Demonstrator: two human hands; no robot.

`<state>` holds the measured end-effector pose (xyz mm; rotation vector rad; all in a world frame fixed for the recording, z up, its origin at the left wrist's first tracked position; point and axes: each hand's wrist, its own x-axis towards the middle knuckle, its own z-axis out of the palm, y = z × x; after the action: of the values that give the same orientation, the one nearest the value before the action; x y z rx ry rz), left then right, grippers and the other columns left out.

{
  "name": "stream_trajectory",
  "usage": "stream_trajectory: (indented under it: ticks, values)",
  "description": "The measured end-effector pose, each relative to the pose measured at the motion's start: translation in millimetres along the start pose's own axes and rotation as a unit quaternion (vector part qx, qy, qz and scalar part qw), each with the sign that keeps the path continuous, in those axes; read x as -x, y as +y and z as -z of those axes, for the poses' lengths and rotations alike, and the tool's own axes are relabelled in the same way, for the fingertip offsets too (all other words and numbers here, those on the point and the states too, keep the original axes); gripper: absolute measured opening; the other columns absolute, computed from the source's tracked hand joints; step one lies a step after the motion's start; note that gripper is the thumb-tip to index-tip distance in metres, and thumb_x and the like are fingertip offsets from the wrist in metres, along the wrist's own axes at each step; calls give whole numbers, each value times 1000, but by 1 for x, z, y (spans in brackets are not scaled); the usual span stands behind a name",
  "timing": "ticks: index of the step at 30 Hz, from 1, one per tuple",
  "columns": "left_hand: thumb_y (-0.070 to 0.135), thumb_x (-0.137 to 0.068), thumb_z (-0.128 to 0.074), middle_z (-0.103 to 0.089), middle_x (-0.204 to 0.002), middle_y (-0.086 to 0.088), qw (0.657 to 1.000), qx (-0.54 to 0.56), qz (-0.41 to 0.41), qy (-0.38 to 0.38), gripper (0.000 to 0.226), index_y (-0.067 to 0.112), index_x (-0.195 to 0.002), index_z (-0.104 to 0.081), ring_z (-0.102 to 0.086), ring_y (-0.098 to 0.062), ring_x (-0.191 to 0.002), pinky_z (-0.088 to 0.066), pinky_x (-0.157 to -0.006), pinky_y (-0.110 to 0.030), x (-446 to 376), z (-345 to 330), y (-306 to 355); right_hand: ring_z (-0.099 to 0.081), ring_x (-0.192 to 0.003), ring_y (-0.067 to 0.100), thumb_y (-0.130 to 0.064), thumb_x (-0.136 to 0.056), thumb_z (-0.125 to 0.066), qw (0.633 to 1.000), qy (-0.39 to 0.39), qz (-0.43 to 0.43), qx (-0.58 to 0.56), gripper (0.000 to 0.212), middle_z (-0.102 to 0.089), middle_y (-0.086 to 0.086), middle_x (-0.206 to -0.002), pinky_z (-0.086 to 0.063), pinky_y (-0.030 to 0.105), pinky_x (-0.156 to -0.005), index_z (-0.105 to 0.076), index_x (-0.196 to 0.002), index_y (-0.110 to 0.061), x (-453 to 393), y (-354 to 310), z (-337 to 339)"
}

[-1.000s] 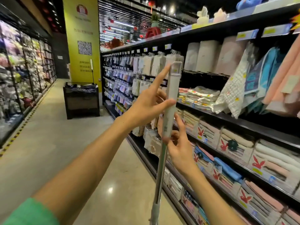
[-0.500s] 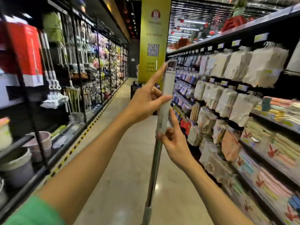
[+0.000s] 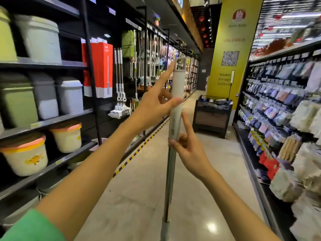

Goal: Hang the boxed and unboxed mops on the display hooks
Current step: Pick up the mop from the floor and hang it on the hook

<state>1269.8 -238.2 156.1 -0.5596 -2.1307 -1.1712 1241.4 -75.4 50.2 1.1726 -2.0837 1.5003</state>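
A person in a shop aisle holds an unboxed mop [image 3: 174, 119] upright between both hands, its long axis running near vertical from the hanging loop [image 3: 180, 64] at the top down past the bottom of the view. The left hand [image 3: 154, 105] grips the pale upper sleeve of the handle, thumb wrapped across the front and forefinger stretched up along the shaft toward the loop. The right hand [image 3: 188, 148] pinches the pole just below, where sleeve meets metal, with two fingers raised straight against the sleeve. The mop head is out of sight.

The hung mops [image 3: 119, 80], three alike on their hooks, lie up and to the left of the hands, across the aisle floor and beyond the red boxes [image 3: 102, 66]. The left hand is the nearer to that rack, and it also sits nearest the loop that must catch a hook. Judging by this, the coming move calls for carrying the pole leftward while keeping it upright, then lifting the loop above hook height. Which hook is free cannot be told.
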Motion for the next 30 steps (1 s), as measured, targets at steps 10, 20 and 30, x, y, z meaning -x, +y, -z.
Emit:
stream_trajectory:
  ticks: [10,20,30]
  values:
    - [22,-101,-68,-67,-98,-18,999,-20,20,22,89,50,-162,-10,-72,-25,-88,-64,-80,-44,-98,-1,-103,-68,-93,10,-23,-103,-60,998,-55,-27,2,88,-65,-6,-102,-58,29,-89,3,-143,-68,-114,91,-6]
    - [18,-99,-71,-69,-76,16,999,30,-14,7,88,40,-164,-17,-67,-7,-69,-59,-71,-24,-214,-16,-224,-70,-92,17,-37,-101,-59,999,-39,-22,18,85,-69,4,-101,-59,39,-89,5,-136,-81,-225,198,-6]
    - [18,-96,-74,-74,-90,-1,999,51,-13,10,91,46,-162,-18,-76,-25,-88,-63,-86,-48,-306,-37,-326,-70,-93,19,-23,-103,-60,999,-37,-18,7,93,-69,2,-102,-59,38,-91,5,-137,-80,-320,301,-6]
